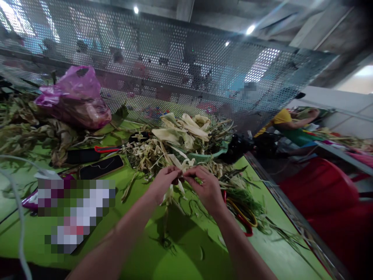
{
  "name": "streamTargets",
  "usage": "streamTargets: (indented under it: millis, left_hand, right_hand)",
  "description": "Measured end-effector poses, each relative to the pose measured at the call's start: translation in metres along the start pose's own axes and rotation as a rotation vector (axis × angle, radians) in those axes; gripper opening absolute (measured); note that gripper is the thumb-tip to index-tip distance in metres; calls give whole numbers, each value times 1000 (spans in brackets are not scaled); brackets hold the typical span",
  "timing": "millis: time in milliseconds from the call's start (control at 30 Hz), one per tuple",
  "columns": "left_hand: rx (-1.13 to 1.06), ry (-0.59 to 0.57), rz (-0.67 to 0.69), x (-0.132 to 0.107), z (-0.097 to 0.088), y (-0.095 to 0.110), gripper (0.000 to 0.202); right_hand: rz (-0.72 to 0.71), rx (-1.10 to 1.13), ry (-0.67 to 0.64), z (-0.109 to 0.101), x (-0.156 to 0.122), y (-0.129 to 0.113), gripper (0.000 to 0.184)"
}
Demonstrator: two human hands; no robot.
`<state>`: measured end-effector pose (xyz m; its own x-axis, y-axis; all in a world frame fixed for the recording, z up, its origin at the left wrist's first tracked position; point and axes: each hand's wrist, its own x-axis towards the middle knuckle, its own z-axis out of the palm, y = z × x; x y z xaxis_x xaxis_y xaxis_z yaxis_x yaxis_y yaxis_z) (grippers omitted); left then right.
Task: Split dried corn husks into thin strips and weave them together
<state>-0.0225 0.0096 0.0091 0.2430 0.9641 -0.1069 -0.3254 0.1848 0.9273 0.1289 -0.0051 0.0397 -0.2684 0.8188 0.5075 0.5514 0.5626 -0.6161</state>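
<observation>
Both hands meet over the green table (177, 256), fingertips almost touching. My left hand (167, 179) is closed in a pinch on pale dried husk strips (187, 165) that look like corn husk. Opposite it, my right hand (204, 184) pinches the same strips between thumb and fingers. Loose ends of husk hang below the fingers. Just beyond the hands, a heap of dried husks (186, 130) fills a pale green basin (218, 152). Scissors with red and yellow handles (243, 217) lie beside my right wrist, partly hidden by green strands.
At left are a phone (101, 167), a red-edged cutter (107, 149), a pink plastic bag (74, 97) and a white cable (21, 217). A perforated metal screen (163, 58) stands behind. A red chair (323, 186) and a person in a yellow sleeve (282, 116) are at right.
</observation>
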Motion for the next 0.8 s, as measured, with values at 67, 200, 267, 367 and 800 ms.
streamTargets:
  millis: [67,200,267,367,800]
  left_hand:
    - [37,28,11,0,2,1,17]
    - [110,24,85,-1,5,2,19]
    - [148,13,138,-2,5,2,18]
    - [195,19,204,-3,5,3,16]
    - [48,24,60,-3,4,4,9]
  right_hand:
    - [13,-5,0,0,0,0,6]
    - [65,-9,41,1,-1,3,5]
    - [106,-3,67,3,-2,5,6]
    - [153,21,91,5,-3,6,7]
    - [49,84,94,5,-4,7,6]
